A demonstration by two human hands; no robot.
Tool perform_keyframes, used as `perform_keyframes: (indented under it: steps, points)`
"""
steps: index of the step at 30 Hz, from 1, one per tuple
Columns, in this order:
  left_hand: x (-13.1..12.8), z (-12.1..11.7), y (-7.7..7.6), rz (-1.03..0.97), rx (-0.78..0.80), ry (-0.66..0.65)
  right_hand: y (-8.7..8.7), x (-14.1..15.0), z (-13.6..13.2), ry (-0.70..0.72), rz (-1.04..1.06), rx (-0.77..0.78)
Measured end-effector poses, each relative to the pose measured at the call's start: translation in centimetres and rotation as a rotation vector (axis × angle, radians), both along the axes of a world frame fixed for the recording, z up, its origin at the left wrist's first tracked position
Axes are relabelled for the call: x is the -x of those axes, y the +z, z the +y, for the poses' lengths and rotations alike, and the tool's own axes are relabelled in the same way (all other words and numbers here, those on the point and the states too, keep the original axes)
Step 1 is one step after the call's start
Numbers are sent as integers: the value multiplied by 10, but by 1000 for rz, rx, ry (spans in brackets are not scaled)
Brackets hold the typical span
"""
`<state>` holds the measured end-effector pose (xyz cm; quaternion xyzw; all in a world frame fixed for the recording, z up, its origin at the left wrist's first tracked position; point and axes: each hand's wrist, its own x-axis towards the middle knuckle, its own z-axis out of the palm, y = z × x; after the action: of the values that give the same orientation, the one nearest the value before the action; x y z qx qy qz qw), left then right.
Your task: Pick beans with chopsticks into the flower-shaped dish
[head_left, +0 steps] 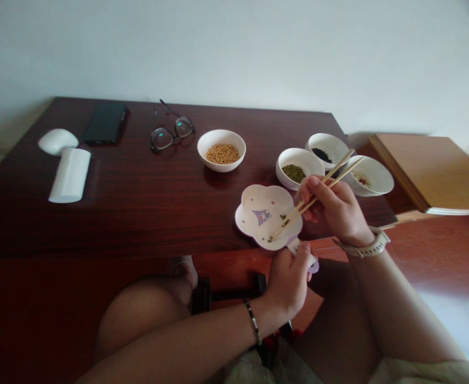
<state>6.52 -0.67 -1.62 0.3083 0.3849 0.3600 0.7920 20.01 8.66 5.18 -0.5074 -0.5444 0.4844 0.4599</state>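
My left hand (288, 280) is closed round the short handle of a flower-shaped plate (254, 205), pale with a cartoon figure in its middle, at the table's front edge. In my right hand (334, 205) is a pair of chopsticks (318, 193), their tips down on the plate's right side. A few small green beans (284, 218) lie by the tips; whether one is pinched, I cannot tell. Just behind the plate stands a white bowl of green beans (293, 173). Beside it are a bowl of black beans (321, 154) and a bowl with a little reddish-brown content (362, 180).
A white bowl of yellow soybeans (223, 153) stands mid-table. Eyeglasses (173, 136), a dark flat box (106, 122), a white cylinder (70, 176) and a white rounded object (57, 141) lie to the left. A wooden board-like stack (438, 168) sits at the right, and a wall rises behind.
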Motion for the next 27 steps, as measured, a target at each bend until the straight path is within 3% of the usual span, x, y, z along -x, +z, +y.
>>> perform_keyframes:
  steps: [22,27]
  points:
    - [1,0,1,-6,5,-4,-1,2,0,-30,20,-9]
    - [2,1,1,8,9,-19,1,-1,6,-208,113,-80]
